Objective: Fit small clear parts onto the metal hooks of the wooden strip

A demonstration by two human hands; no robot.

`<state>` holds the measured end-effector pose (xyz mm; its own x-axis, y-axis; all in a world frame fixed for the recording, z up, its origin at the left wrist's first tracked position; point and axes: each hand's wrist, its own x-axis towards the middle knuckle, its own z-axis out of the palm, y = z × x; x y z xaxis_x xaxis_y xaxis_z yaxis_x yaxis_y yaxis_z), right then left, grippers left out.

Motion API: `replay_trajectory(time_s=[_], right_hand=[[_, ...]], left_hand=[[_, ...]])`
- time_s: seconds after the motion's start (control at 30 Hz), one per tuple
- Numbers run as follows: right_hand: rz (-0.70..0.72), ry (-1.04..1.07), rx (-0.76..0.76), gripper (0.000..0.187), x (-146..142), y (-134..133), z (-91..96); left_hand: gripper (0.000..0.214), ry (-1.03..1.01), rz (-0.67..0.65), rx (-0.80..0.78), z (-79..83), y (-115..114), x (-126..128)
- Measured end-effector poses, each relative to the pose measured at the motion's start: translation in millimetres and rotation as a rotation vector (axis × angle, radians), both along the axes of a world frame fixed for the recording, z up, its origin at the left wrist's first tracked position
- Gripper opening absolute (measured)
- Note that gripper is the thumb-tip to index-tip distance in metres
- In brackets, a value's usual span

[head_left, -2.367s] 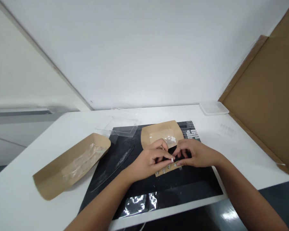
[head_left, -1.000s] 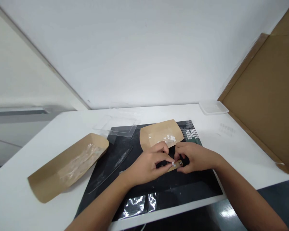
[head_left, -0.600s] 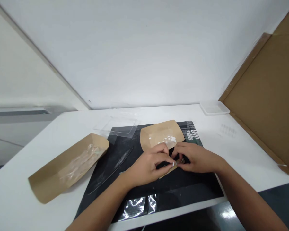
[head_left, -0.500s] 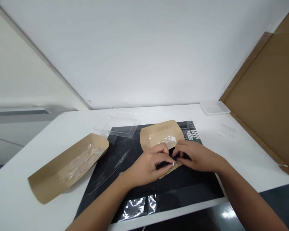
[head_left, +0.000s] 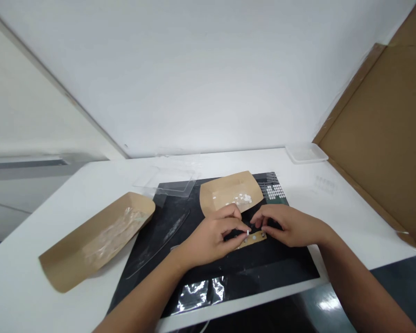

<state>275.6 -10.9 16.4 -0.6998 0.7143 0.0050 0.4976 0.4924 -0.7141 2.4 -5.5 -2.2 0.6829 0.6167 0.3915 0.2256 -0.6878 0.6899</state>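
Observation:
My left hand point(head_left: 213, 238) pinches a small white piece point(head_left: 247, 232) between thumb and forefinger. Just below it, a narrow tan strip point(head_left: 258, 237) lies on the black mat point(head_left: 263, 266), with small pale dots along it and a dark round spot at its right end. The left fingers hide the strip's other end. Over that right end is my right hand point(head_left: 286, 225), its fingers bent but apart from the thumb, with nothing visible between them. Behind both hands sits a tan paper tray point(head_left: 220, 192) with several small white pieces point(head_left: 243, 199) inside.
To the left, a long tan paper tray point(head_left: 64, 259) holds clear plastic bags point(head_left: 114, 231). A clear plastic lid point(head_left: 173, 182) overlaps the mat's back edge. Rows of white dots point(head_left: 275, 192) mark its far right corner. A clear container point(head_left: 307, 153) stands near a cardboard box point(head_left: 377, 138).
The right fingers have opened and drawn away from the left fingertips, exposing more of the tan strip. The left hand keeps its pinch on the white piece. The view has shifted slightly.

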Motion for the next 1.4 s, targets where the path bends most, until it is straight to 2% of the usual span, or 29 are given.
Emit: replay_trajectory(time_s=[0.13,0.27,0.37,0.47,0.7,0.97,1.23,1.4], right_hand=[[-0.147,0.096,-0.032,0.037,3.4,-21.5,-7.7],[-0.195,0.185,-0.033,0.052,2.5,-41.3,-29.6],[-0.258,0.22,0.032,0.058,-2.1,-44.6,-46.5],[-0.295,0.26,0.021,0.059,-6.3,-41.1,-55.6],[-0.327,0.27,0.026,0.056,-9.0,-42.8,-54.3],[-0.338,0.214,0.02,0.053,-10.0,-44.6,-53.9],[-0.34,0.193,0.019,0.054,-10.2,-46.1,-53.6],[-0.337,0.178,0.03,0.053,-10.8,-47.2,-52.1]], left_hand=[[0.015,-0.021,0.007,0.009,0.4,-1.2,2.3],[0.015,-0.032,0.036,-0.009,0.7,-5.9,8.4],[0.016,0.007,0.021,-0.054,1.4,-10.5,14.7],[0.016,0.064,-0.012,-0.066,2.7,-13.3,19.4],[0.015,0.22,0.007,-0.054,-0.2,-12.9,21.5],[0.02,0.334,0.141,0.029,-5.2,-14.8,23.7],[0.02,0.329,0.242,-0.023,-12.8,-23.8,29.6],[0.02,0.253,0.29,0.009,-16.7,-25.0,31.5]])
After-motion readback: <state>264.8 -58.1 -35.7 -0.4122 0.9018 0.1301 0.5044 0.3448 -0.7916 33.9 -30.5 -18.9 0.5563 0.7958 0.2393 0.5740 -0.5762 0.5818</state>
